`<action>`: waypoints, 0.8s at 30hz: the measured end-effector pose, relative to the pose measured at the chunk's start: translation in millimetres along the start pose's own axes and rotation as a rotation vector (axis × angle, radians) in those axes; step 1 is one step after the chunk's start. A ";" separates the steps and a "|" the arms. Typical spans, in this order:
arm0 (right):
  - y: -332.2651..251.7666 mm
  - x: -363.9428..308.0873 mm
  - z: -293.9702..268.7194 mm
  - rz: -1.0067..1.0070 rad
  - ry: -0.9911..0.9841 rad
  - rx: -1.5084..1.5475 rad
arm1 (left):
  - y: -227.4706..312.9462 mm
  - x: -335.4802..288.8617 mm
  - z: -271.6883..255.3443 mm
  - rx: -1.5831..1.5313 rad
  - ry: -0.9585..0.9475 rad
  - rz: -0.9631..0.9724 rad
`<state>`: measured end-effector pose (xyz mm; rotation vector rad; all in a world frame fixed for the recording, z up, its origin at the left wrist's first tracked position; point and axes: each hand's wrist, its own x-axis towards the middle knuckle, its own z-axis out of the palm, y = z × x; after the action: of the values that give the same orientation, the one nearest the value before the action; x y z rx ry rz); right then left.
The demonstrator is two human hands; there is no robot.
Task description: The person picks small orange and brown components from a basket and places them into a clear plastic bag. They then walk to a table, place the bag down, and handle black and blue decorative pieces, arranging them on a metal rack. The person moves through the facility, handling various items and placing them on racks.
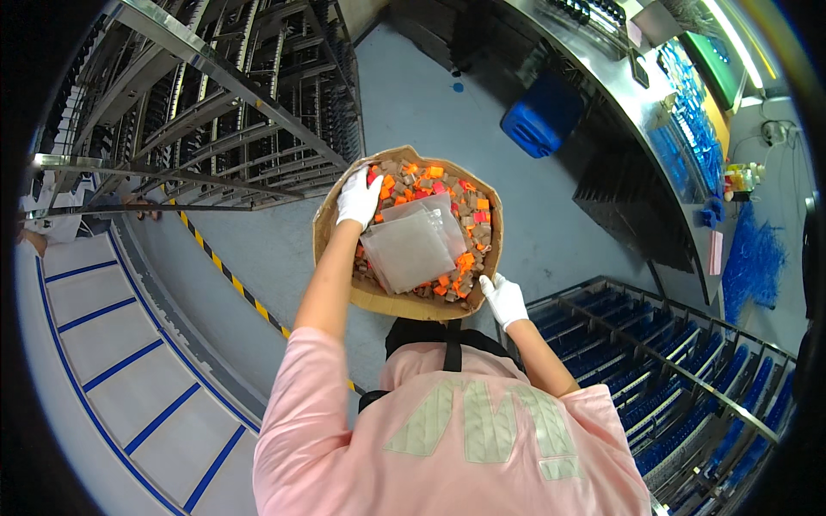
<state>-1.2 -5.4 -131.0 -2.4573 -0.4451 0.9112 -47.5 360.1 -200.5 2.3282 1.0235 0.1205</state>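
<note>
In front of my waist is a cardboard box [396, 306] with a bent, rounded rim. It is filled with many small brown, orange and red pieces [478, 217]. Flat, translucent grey plastic bags [413, 249] lie overlapping on top of them. My left hand [359, 198], in a white glove, is closed at the box's left rim, next to a few red and orange pieces; its fingertips are partly hidden. White-gloved too, my right hand [506, 301] grips the rim at the near right corner, thumb on the edge and the other fingers outside.
Metal racks [249, 95] stand at the far left. Yellow-black tape [225, 273] crosses the grey floor. A blue plastic container [538, 120] sits by the metal workbench [632, 95] at right. Close on my right is a rack with blue parts [662, 361]. A white, blue-striped surface [129, 361] lies left.
</note>
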 end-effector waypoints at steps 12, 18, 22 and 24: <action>-4.6 -1.3 2.2 0.000 0.004 0.068 | 8.9 -86.2 -19.7 -0.072 -0.363 0.460; 0.0 -1.1 3.0 0.011 -0.026 0.060 | -2.1 -70.9 -46.9 -0.210 -0.236 0.205; 3.5 -0.2 4.8 0.025 -0.026 0.044 | 16.7 -61.7 -57.4 0.057 -0.404 0.079; 3.9 -1.0 5.7 0.031 -0.018 0.059 | 29.2 -62.4 -53.6 0.202 -0.421 0.221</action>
<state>-5.2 -7.3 -136.4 -2.4104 -0.3813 0.9468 -88.7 326.7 -131.3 2.4934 0.5913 -0.3900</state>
